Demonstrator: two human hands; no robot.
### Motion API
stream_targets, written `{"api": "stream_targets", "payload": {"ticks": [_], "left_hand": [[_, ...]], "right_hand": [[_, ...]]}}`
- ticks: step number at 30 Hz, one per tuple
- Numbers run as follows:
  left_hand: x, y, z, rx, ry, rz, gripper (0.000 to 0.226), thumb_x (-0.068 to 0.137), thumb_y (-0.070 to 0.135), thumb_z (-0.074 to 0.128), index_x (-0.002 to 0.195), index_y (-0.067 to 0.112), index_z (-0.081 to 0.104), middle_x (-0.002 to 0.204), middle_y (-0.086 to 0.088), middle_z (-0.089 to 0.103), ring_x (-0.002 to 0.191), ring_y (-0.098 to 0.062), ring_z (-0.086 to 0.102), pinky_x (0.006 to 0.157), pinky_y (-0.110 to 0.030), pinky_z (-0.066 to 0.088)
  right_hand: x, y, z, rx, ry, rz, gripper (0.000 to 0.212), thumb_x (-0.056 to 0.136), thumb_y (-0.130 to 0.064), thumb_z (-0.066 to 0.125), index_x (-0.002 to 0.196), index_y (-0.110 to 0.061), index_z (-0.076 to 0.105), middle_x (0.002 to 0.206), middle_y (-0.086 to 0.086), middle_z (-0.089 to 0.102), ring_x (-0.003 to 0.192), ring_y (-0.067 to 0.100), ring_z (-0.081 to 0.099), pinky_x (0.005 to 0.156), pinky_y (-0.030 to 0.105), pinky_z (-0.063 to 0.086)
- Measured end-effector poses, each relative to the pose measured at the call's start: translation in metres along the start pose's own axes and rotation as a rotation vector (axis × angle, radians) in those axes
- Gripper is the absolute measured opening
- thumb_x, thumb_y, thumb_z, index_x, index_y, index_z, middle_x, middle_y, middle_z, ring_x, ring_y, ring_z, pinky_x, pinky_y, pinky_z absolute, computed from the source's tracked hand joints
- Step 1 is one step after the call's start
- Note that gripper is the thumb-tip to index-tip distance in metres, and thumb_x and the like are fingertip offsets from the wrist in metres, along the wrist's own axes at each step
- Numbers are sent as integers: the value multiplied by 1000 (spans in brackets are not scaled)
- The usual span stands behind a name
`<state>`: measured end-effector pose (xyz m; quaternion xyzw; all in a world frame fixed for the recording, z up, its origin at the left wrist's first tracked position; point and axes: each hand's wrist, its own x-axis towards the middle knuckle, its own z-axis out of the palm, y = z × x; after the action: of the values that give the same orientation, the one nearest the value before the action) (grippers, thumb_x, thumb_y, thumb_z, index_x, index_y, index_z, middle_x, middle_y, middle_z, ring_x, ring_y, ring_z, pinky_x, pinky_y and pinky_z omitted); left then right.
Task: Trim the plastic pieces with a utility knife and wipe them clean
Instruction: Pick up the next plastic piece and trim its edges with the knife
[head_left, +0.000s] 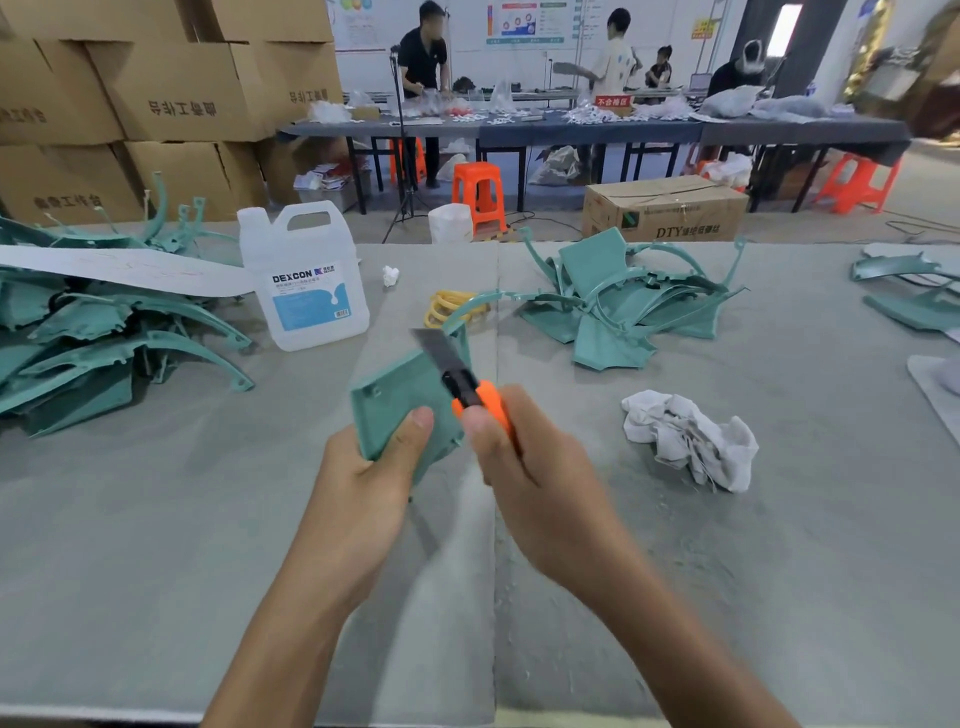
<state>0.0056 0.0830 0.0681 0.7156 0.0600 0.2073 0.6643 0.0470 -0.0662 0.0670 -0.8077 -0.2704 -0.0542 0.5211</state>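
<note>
— What colour was the piece (395, 405)?
— Plain teal, like the left pile (78, 332) and the right pile (623, 306).
— And the knife (467, 387)?
— It had an orange body, a black slider and a dull grey blade.
— The counter (156, 519)?
— Pale grey-green, faintly mottled. The rag (691, 441) was off-white.
— The jug (306, 275)?
— Translucent white. Its label was white above and blue below, with dark lettering.
— Was anything else bright?
— Yellow rings (452, 306) and orange stools (478, 192). The boxes (156, 104) were brown, printed with dark characters.
</note>
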Motion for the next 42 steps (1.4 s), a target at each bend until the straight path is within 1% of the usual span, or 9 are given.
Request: {"api": "stream_targets", "payload": {"ticks": [4,11,14,19,22,27,32,36,42], "left_hand": [[-3,-3,0,93,-51,10,37,92,50,59,83,15,65,69,2,56,64,-10,46,59,-30,40],[-16,-5,-11,66,-7,33,21,89,49,55,104,55,70,97,20,75,83,5,65,73,-28,48],[-19,-2,-9,49,-22,49,25,91,48,55,111,54,68,107,19,75,95,4,67,78,-28,48],[-19,2,-2,17,27,32,17,93,46,59,103,43,72,86,11,72,73,-6,59,63,-27,46],[-21,5,0,-37,-13,-19,11,96,35,64,100,36,74,85,8,71,74,-8,58,67,-34,45],[-26,14,-1,-221,-83,-80,32,81,17,54,102,25,76,109,-6,75,106,-23,68,99,-49,48],[-33,20,6,-364,-43,-87,41,96,-2,46,100,23,79,108,-6,76,102,-18,71,94,-40,58],[-41,25,5,-487,8,-96,37,84,3,51,116,8,68,118,-9,73,111,-24,69,100,-45,53],[-42,27,5,-429,15,-104,35,97,-6,43,109,13,70,112,-4,76,108,-18,71,99,-35,51]], "right_hand": [[-10,-22,-2,-107,-103,-72,42,94,-72,27,90,-32,39,65,-10,55,53,13,47,47,29,31],[45,23,-35,-452,-67,172,33,105,-56,30,94,-27,43,76,-3,55,79,30,57,66,38,39],[47,25,-38,-360,7,159,30,105,-57,32,87,-34,40,73,-4,55,72,24,55,61,37,37],[3,-6,-5,-78,-12,-39,43,92,-71,32,88,-30,42,67,-3,58,55,13,50,52,31,39],[-5,-12,5,-114,-51,-111,37,95,-68,33,84,-32,33,68,-14,53,62,15,49,53,28,34],[1,-13,6,-136,-20,-162,29,99,-61,33,85,-36,31,75,-24,50,67,9,48,56,26,30],[14,-7,11,-191,62,-108,33,94,-69,26,87,-36,32,71,-19,53,65,4,49,55,23,32],[47,20,-9,-401,97,110,30,105,-56,30,92,-29,35,81,-5,51,78,30,50,64,40,32],[50,39,-28,-282,183,105,36,104,-56,34,81,-28,38,73,-3,52,64,17,48,55,35,28]]}}
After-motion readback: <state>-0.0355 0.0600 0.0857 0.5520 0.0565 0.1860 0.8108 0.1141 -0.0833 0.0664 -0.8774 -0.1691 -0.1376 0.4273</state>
